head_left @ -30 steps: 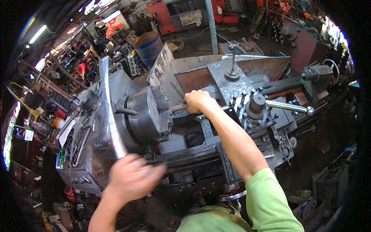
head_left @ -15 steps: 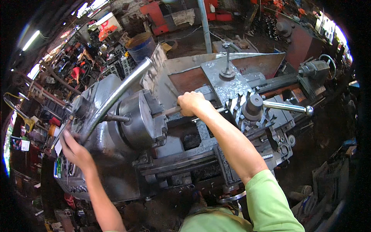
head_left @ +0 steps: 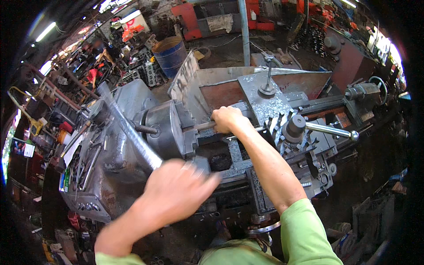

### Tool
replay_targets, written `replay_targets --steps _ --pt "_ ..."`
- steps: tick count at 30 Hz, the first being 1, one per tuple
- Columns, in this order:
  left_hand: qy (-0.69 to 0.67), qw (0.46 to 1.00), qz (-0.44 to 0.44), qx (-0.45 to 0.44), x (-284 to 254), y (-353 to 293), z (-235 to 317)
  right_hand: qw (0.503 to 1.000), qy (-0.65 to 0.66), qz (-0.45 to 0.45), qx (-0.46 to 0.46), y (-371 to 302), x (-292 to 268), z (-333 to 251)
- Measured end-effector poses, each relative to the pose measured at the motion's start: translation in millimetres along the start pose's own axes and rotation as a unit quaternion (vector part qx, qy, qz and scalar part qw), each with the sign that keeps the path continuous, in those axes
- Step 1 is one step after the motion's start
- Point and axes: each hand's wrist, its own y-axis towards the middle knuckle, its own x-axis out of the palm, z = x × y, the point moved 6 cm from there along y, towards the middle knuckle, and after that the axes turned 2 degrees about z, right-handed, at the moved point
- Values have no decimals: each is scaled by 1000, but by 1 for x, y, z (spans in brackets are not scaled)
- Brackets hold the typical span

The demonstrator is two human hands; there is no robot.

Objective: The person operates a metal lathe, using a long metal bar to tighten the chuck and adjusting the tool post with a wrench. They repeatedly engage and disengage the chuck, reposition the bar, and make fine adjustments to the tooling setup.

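A lathe chuck with stepped jaws stands at centre-left. From its jaws a short brownish round bar sticks out to the right. My right hand is closed around that bar's free end. A chuck key is set in the side of the chuck, with a long shiny metal handle running slantwise across it. At the handle's near end is my left hand, blurred, with its fingers apparently wrapped round it. The handle's tip is hidden by that hand.
The tool post and its lever are right of my right forearm, with metal chips on the carriage. Beyond stand a tailstock and a blue drum. Tools lie on the headstock. Another person is at far left.
The long handle has swung round the chuck key, its near end moving right. My left hand has moved right and nearer with it. My right hand stays on the bar; the view shifted slightly.
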Motion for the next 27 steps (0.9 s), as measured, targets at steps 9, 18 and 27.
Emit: replay_targets --steps 9,18,27 --pt "-59 820 315 -475 -53 -193 -72 999 17 -40 -26 2 2 3" --pt "-110 665 477 -564 24 -193 -189 979 141 -145 -38 21 9 13" --pt "-299 864 246 -324 -28 53 -311 982 130 -138 -23 26 14 17"
